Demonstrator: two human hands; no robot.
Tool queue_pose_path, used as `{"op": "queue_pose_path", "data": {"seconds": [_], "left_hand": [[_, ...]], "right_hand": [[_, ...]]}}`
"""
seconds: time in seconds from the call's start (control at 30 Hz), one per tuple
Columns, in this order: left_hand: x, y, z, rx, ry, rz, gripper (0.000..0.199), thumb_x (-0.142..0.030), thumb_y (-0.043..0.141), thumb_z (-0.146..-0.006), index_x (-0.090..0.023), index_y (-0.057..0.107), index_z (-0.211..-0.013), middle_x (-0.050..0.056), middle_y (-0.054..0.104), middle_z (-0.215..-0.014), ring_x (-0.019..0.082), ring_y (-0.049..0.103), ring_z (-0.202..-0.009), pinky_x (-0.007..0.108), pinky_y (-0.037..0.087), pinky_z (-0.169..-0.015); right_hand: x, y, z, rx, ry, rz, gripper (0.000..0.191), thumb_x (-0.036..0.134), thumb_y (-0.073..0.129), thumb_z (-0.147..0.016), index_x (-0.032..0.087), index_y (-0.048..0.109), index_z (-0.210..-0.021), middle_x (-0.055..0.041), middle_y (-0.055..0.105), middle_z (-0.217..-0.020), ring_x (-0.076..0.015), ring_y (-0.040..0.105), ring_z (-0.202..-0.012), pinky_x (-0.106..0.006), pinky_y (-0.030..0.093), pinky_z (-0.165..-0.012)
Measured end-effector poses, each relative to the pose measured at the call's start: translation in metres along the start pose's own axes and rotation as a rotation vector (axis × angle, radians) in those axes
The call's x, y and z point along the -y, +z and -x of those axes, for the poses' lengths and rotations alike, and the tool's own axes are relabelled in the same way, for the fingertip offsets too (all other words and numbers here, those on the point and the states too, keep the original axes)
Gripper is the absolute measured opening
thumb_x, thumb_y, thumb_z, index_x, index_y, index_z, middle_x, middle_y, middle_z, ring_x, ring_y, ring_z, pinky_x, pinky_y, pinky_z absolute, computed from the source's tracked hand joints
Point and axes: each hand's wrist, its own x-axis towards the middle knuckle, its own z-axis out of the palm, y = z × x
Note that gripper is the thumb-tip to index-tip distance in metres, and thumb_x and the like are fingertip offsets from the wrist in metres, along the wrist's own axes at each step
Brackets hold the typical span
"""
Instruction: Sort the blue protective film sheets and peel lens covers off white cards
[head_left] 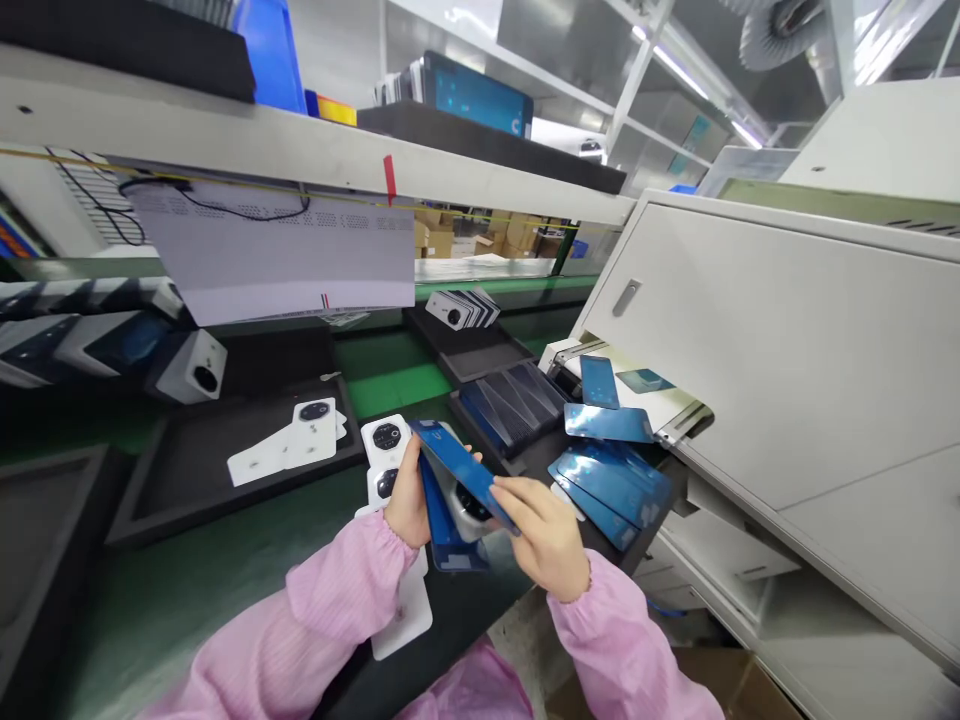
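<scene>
Several blue and white phone-shaped panels (448,520) are fanned out in my left hand (409,497), its fingers wrapped round their left side. My right hand (541,535) pinches the lower right end of the top blue panel (461,465). Under that panel a white one with a dark round camera area shows. White panels (405,622) lie on the green bench below and left of my left hand. To the right of my right hand, blue panels (611,490) are spread in an overlapping pile.
Black trays (180,470) with white panels stand left; another tray (517,400) holds dark panels. A conveyor (675,415) leads into a large white machine (787,350) at right. A shelf (300,145) crosses above the bench.
</scene>
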Motion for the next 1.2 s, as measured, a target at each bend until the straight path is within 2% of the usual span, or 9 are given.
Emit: {"op": "queue_pose_path", "data": {"seconds": [0.13, 0.27, 0.4, 0.47, 0.57, 0.67, 0.77, 1.0, 1.2], "left_hand": [[-0.001, -0.003, 0.001, -0.052, 0.026, 0.026, 0.059, -0.065, 0.045, -0.078, -0.010, 0.063, -0.092, 0.013, 0.071, -0.083, 0.026, 0.067, -0.077, 0.042, 0.051, -0.076], [-0.002, -0.009, 0.000, 0.009, 0.025, -0.008, 0.060, -0.065, 0.045, -0.078, -0.010, 0.063, -0.092, 0.013, 0.070, -0.084, 0.025, 0.067, -0.078, 0.035, 0.053, -0.068], [-0.008, -0.014, 0.001, 0.163, 0.003, 0.028, 0.065, -0.069, 0.043, -0.077, -0.008, 0.062, -0.093, 0.018, 0.067, -0.096, 0.023, 0.065, -0.083, 0.027, 0.050, -0.059], [-0.011, -0.016, 0.004, 0.233, -0.072, 0.022, 0.070, -0.071, 0.041, -0.076, -0.008, 0.062, -0.097, 0.018, 0.068, -0.094, 0.024, 0.065, -0.081, 0.030, 0.051, -0.061], [-0.007, -0.020, 0.010, 0.320, -0.237, -0.054, 0.073, -0.071, 0.039, -0.077, -0.007, 0.061, -0.106, 0.017, 0.069, -0.090, 0.028, 0.065, -0.087, 0.038, 0.049, -0.078], [0.010, -0.023, 0.012, 0.425, -0.389, -0.122, 0.076, -0.070, 0.035, -0.079, -0.007, 0.058, -0.114, 0.017, 0.069, -0.098, 0.033, 0.061, -0.102, 0.044, 0.040, -0.093], [0.029, -0.027, 0.012, 0.488, -0.483, -0.152, 0.073, -0.068, 0.034, -0.081, -0.009, 0.056, -0.118, 0.017, 0.068, -0.103, 0.035, 0.058, -0.108, 0.049, 0.036, -0.096], [0.038, -0.039, 0.007, 0.463, -0.438, -0.166, 0.062, -0.051, 0.050, -0.078, -0.006, 0.054, -0.120, 0.020, 0.063, -0.115, 0.036, 0.055, -0.111, 0.049, 0.036, -0.096], [0.030, -0.043, 0.004, 0.348, -0.423, -0.157, 0.054, -0.027, 0.048, -0.071, -0.005, 0.055, -0.119, 0.017, 0.064, -0.115, 0.032, 0.056, -0.112, 0.044, 0.039, -0.094]], "right_hand": [[0.006, 0.005, -0.005, 0.191, -0.089, 0.038, 0.043, 0.026, 0.053, -0.083, 0.016, 0.051, -0.125, -0.0137, 0.061, -0.115, -0.0263, 0.057, -0.105, -0.045, 0.052, -0.086], [0.000, 0.004, -0.006, 0.151, -0.052, 0.008, 0.034, 0.018, 0.048, -0.084, 0.018, 0.054, -0.118, -0.0118, 0.064, -0.110, -0.0248, 0.060, -0.102, -0.043, 0.052, -0.085], [-0.017, -0.015, -0.004, -0.196, 0.460, -0.335, 0.021, 0.026, 0.051, -0.085, 0.021, 0.054, -0.106, -0.0047, 0.067, -0.082, -0.0195, 0.067, -0.068, -0.033, 0.057, -0.059], [-0.028, -0.029, -0.007, -0.215, 0.653, -0.676, 0.027, 0.036, 0.055, -0.083, 0.021, 0.050, -0.105, -0.0014, 0.064, -0.073, -0.0168, 0.063, -0.052, -0.028, 0.052, -0.043], [-0.042, -0.039, -0.018, 0.216, 0.711, -1.087, 0.040, 0.042, 0.066, -0.074, 0.020, 0.047, -0.102, 0.0011, 0.062, -0.067, -0.0140, 0.059, -0.044, -0.023, 0.047, -0.034], [-0.047, -0.027, -0.035, 0.686, 0.701, -1.158, 0.037, 0.039, 0.069, -0.072, 0.018, 0.047, -0.094, 0.0033, 0.061, -0.068, -0.0103, 0.060, -0.049, -0.018, 0.047, -0.038], [-0.050, -0.005, -0.045, 0.882, 0.669, -1.127, 0.034, 0.035, 0.068, -0.074, 0.016, 0.048, -0.094, 0.0054, 0.058, -0.068, -0.0068, 0.058, -0.050, -0.014, 0.044, -0.039], [-0.057, 0.013, -0.027, 0.610, 0.686, -1.190, 0.041, 0.036, 0.065, -0.077, 0.017, 0.053, -0.110, -0.0004, 0.062, -0.084, -0.0067, 0.057, -0.055, -0.014, 0.043, -0.041], [-0.047, 0.019, -0.008, 0.286, 0.839, -0.875, 0.037, 0.037, 0.058, -0.081, 0.019, 0.057, -0.114, -0.0011, 0.065, -0.080, -0.0065, 0.052, -0.048, -0.019, 0.044, -0.043]]}}
